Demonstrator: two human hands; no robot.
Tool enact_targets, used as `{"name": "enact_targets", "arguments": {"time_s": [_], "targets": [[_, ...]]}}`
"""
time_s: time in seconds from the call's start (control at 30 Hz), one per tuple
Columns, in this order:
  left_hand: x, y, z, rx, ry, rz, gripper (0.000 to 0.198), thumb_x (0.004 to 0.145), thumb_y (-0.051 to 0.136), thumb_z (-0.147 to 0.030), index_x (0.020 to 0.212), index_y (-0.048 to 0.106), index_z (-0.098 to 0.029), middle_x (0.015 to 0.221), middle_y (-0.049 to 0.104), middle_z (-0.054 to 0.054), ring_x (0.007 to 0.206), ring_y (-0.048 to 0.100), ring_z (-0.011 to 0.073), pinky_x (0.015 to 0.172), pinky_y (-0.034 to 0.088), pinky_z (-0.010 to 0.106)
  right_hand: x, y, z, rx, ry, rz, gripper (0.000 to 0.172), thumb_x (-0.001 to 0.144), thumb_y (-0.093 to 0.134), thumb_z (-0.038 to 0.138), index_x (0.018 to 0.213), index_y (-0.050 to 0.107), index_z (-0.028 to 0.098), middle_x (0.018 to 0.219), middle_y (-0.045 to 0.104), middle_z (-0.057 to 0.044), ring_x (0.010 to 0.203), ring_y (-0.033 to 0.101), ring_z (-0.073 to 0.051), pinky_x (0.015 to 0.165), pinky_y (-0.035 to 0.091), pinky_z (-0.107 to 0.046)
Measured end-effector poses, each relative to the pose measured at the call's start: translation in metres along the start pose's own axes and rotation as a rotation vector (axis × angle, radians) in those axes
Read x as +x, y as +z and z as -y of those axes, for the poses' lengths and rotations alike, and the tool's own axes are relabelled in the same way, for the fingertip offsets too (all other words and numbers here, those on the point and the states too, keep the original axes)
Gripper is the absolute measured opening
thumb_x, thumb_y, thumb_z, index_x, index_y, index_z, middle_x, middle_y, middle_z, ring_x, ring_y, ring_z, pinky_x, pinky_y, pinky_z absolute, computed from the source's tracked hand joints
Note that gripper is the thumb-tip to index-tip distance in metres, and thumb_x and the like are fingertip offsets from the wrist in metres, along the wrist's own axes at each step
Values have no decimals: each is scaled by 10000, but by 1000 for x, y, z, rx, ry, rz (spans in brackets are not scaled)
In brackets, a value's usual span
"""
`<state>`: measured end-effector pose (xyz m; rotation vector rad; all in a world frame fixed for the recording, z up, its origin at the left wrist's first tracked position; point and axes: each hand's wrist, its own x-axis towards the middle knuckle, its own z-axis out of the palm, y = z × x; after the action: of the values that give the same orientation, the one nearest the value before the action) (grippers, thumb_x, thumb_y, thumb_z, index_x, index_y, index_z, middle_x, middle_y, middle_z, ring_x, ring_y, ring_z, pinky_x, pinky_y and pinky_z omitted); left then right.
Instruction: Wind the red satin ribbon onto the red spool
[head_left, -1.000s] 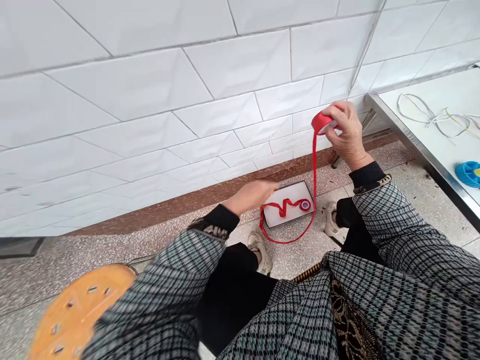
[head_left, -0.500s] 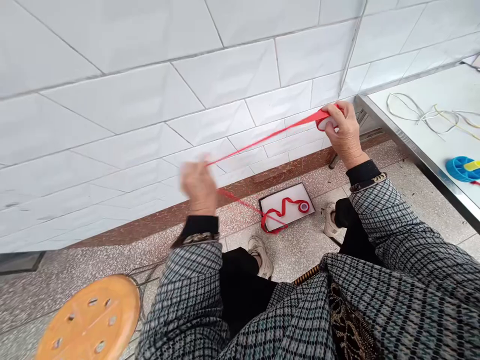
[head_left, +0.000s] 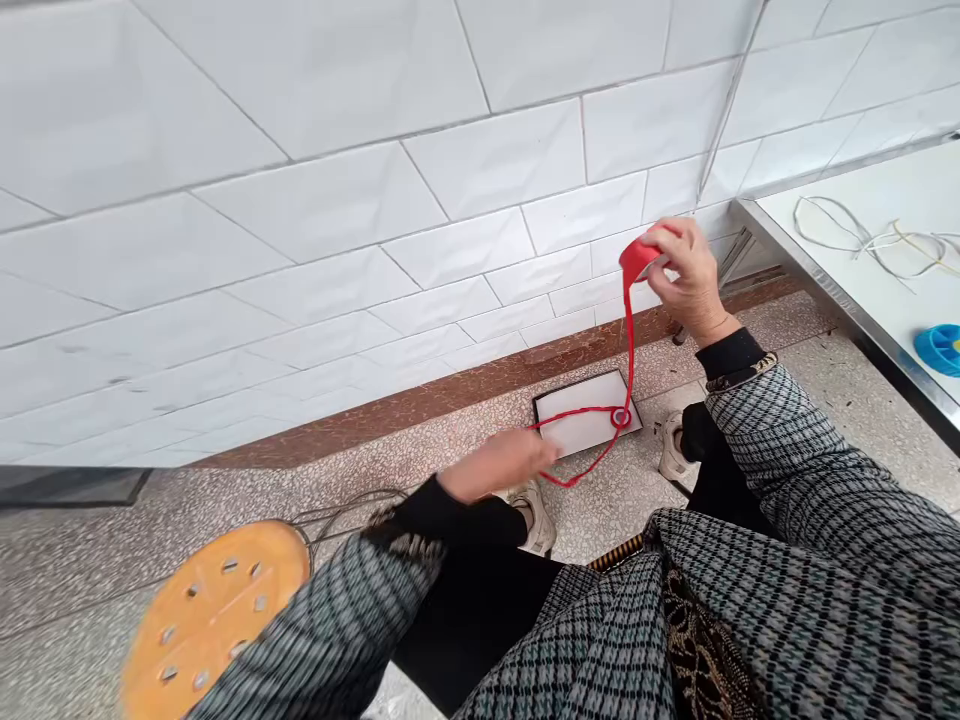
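Note:
My right hand (head_left: pixel 690 278) is raised near the tiled wall, closed round a roll of red ribbon (head_left: pixel 639 256). A red ribbon strand (head_left: pixel 628 340) hangs from the roll down to the floor and loops back to my left hand (head_left: pixel 501 462), which is low, just left of a white tray (head_left: pixel 577 428) on the floor, and pinches the ribbon. A second small ribbon roll (head_left: pixel 620 417) lies on the tray's right end. My shoes (head_left: pixel 534 510) flank the tray.
An orange perforated stool seat (head_left: pixel 210 620) stands at the lower left. A steel-edged white table (head_left: pixel 862 265) at the right carries loose cords (head_left: pixel 862 235) and a blue spool (head_left: pixel 939 348). White wall tiles fill the back; the floor is speckled stone.
My left hand, which had lifted up and left drawing the ribbon taut, has dropped back down beside the tray. The ribbon now hangs slack again. My right hand stayed raised.

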<state>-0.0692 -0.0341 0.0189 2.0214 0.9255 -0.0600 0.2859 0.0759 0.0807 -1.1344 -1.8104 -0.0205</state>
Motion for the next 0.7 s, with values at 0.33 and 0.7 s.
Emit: {"name": "enact_targets", "arguments": {"time_s": [0.33, 0.7], "targets": [[111, -49, -36, -1235, 345, -240, 614, 830, 715, -762, 838, 787, -152, 942, 823, 182, 1101, 783, 360, 1060, 579, 520, -11, 42, 29, 52, -327, 271, 453, 869, 581, 51, 1216, 743, 292, 1240, 649, -111, 1142, 655, -266, 996, 626, -471], [106, -48, -24, -1359, 338, -534, 424, 684, 990, -463, 799, 699, -177, 750, 720, 16, 727, 677, 151, 792, 582, 328, -6, 61, 17, 40, -374, 395, 528, 852, 547, -6, 1257, 718, 286, 1196, 645, -108, 1099, 646, -248, 945, 634, -443]]}}
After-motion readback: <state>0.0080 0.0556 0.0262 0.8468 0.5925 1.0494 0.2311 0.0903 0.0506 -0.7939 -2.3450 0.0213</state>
